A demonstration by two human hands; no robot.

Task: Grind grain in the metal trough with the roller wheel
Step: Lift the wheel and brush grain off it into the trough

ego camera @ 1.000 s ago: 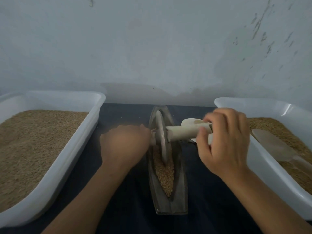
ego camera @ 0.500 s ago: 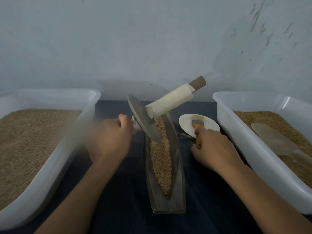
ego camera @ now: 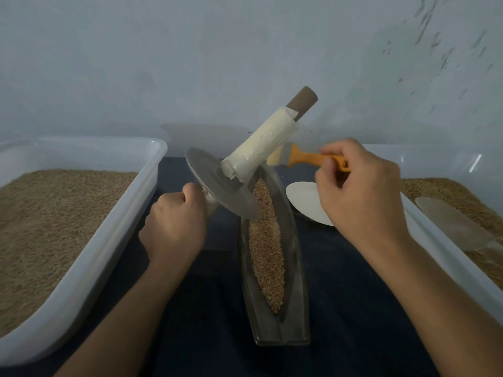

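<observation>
While the roller wheel (ego camera: 221, 190) was held tilted above the far end of the metal trough (ego camera: 296, 303), its disc was seen lifted clear of the grain (ego camera: 265, 251), which lay in a long strip along the trough's hollow. The wheel's left axle stub was gripped by the left hand (ego camera: 174, 227), whose fingers (ego camera: 190, 193) were curled tightly round it. The wheel's right handle (ego camera: 262, 146), wrapped in pale tape with a brown end bared, was pointed up and to the right and was touched by no hand. A brush (ego camera: 296, 157) with an orange handle was pinched by the right hand (ego camera: 362, 194) between curled fingers and thumb, and its bristles were brought just beside the taped handle; whether they touched it could not be told. The trough was set lengthwise on the dark table (ego camera: 353, 308), between the two forearms. A white dish (ego camera: 302, 200) was seen on the table just right of the trough, partly hidden under the right hand. Two white tubs, a left tub (ego camera: 109, 240) and a right tub (ego camera: 435, 240), were placed at either side, each filled with grain, and a pale scoop (ego camera: 449, 221) was laid in the right one.
</observation>
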